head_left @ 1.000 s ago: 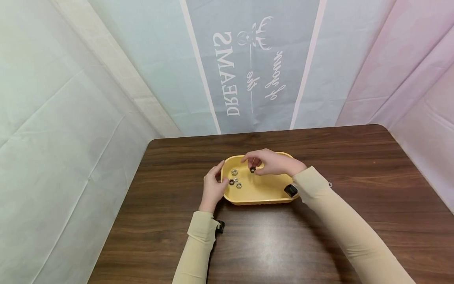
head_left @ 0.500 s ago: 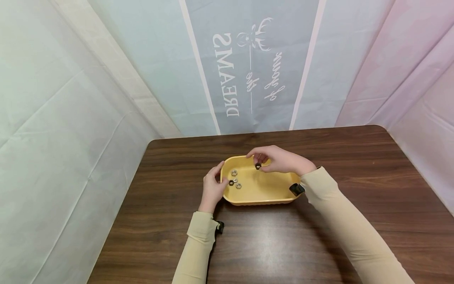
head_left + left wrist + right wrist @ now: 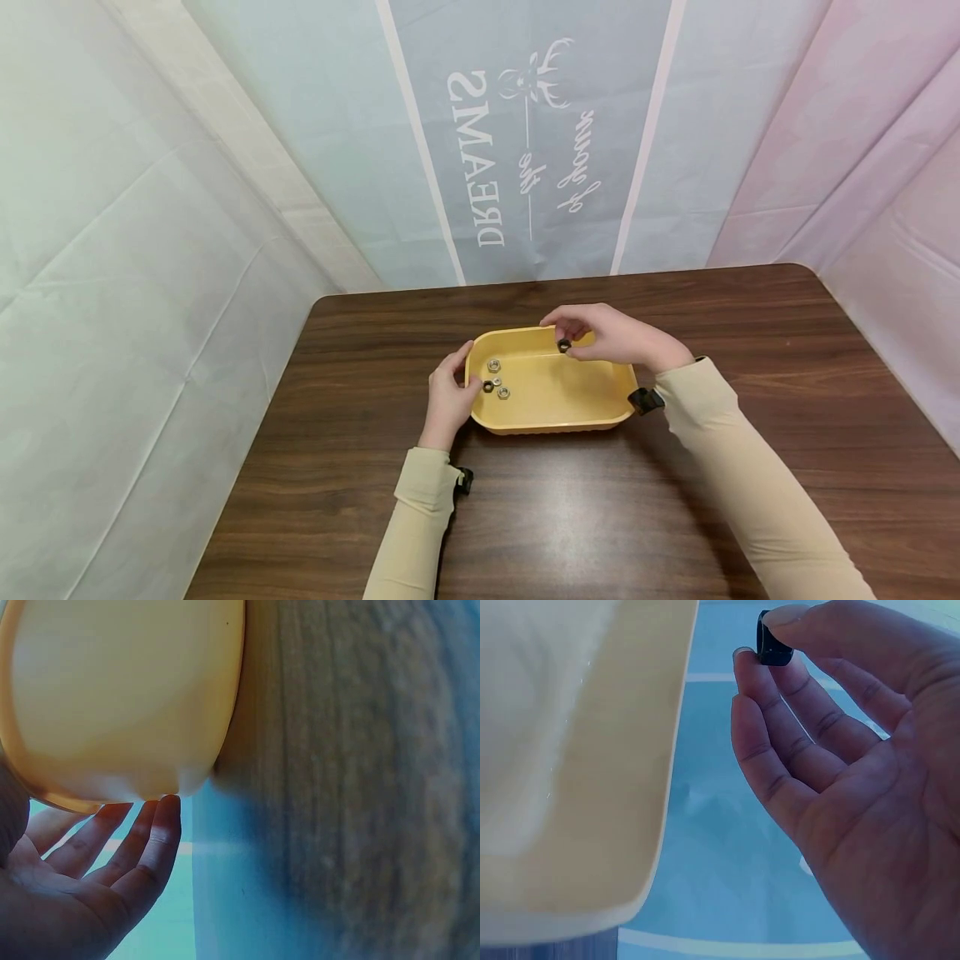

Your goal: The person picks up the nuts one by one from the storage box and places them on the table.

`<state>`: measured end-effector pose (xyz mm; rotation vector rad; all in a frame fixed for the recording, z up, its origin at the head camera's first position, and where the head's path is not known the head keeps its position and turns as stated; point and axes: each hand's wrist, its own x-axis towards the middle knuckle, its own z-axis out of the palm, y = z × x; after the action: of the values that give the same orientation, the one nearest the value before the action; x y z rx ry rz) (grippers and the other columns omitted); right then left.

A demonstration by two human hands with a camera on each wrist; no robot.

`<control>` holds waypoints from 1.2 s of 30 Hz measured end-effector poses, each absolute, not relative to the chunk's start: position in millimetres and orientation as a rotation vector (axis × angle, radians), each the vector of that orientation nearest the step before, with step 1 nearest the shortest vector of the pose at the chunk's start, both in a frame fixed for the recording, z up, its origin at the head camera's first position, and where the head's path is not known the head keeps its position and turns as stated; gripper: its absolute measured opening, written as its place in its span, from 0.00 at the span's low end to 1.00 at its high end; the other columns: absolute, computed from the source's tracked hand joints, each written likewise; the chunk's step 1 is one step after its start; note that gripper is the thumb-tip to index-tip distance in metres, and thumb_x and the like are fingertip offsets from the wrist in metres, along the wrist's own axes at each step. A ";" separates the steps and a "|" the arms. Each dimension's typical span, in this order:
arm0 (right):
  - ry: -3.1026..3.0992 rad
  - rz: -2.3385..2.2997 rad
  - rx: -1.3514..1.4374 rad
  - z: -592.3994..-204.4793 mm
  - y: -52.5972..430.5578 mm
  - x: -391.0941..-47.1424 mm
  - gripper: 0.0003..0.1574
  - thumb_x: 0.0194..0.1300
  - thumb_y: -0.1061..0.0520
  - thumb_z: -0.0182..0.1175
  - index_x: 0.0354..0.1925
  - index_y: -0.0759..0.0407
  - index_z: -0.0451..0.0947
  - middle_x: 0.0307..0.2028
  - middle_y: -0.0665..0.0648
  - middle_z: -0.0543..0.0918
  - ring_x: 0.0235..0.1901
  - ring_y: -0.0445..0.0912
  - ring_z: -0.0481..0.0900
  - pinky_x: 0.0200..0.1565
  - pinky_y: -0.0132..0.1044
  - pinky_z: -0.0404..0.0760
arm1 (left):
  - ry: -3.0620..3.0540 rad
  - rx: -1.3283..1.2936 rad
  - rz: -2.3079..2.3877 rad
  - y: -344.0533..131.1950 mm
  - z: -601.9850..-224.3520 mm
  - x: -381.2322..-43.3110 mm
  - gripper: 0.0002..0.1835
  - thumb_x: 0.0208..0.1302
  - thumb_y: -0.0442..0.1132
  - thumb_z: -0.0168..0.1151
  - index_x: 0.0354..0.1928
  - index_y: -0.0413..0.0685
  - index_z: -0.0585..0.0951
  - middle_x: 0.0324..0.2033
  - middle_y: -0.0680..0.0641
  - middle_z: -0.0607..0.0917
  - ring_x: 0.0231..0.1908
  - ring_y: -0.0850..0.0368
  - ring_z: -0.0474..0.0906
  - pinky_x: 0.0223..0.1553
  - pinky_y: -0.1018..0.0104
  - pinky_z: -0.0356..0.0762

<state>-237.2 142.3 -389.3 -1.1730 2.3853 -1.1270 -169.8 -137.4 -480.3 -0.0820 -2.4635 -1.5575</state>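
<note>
— Yellow tray (image 3: 562, 400), head view: where on the wood-patterned table (image 3: 555, 517) does it lie, and what rests in it?

— Toward the table's far edge, its long side running left to right. On its floor, at the left end, are a large silver nut (image 3: 494, 366), another large silver nut (image 3: 504, 392), a small silver piece (image 3: 497, 382) between them and, near the left thumb, a dark nut (image 3: 488, 387).

— And the two hands?

— The left hand (image 3: 450, 393) holds the tray's left end, thumb at the inner side of the rim, fingers outside. The right hand (image 3: 618, 335) pinches a black nut (image 3: 565, 345), raised off the tray floor by the far wall. A black device (image 3: 647, 401) sits at the right wrist, beside the right sleeve (image 3: 750, 475).

— Left wrist view: how are the fingers set?

— Slightly spread, their tips against the tray's outer wall. The thumb is largely cut off at the left; its tip cannot be told here.

— Right wrist view?

— The thumb presses the black nut against the fingertips; which one bears on its far side is hidden. The other fingers are parted and loosely curved. The nut appears apart from the tray's rim, with a blue backdrop (image 3: 727, 862) behind.
</note>
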 end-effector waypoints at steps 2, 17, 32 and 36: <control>2.389 -1.128 -1.161 -389.4 146.3 -236.3 0.30 0.57 0.70 0.61 0.59 0.62 0.73 0.38 0.54 0.80 0.40 0.45 0.79 0.46 0.43 0.78 | -2.467 -0.075 -1.562 -137.3 -479.9 -169.4 0.32 0.52 0.21 0.58 0.63 0.42 0.74 0.50 0.42 0.80 0.46 0.50 0.77 0.36 0.67 0.81; 2.456 -1.121 -1.151 -390.7 174.9 -228.0 0.30 0.56 0.71 0.62 0.57 0.58 0.73 0.38 0.54 0.80 0.40 0.46 0.78 0.46 0.43 0.79 | -2.472 -0.054 -1.584 -136.2 -479.1 -168.6 0.32 0.53 0.21 0.57 0.63 0.44 0.74 0.50 0.41 0.80 0.46 0.49 0.78 0.34 0.68 0.81; 2.487 -1.190 -1.092 -398.8 204.1 -220.7 0.30 0.56 0.71 0.63 0.57 0.57 0.73 0.38 0.53 0.80 0.40 0.46 0.78 0.43 0.46 0.80 | -2.475 -0.055 -1.595 -136.2 -478.7 -169.0 0.33 0.53 0.21 0.57 0.64 0.44 0.74 0.51 0.41 0.79 0.46 0.48 0.77 0.35 0.67 0.81; 2.490 -1.189 -1.069 -398.7 210.0 -220.0 0.32 0.55 0.71 0.64 0.58 0.56 0.73 0.39 0.55 0.80 0.41 0.47 0.78 0.44 0.44 0.80 | -2.483 -0.047 -1.582 -136.5 -478.7 -169.6 0.32 0.53 0.21 0.57 0.64 0.44 0.74 0.51 0.42 0.80 0.46 0.50 0.77 0.35 0.68 0.80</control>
<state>-220.0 210.0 -398.7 -1.0685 2.4896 -1.1887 -169.6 -136.5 -478.7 -0.0467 -2.4833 -1.5825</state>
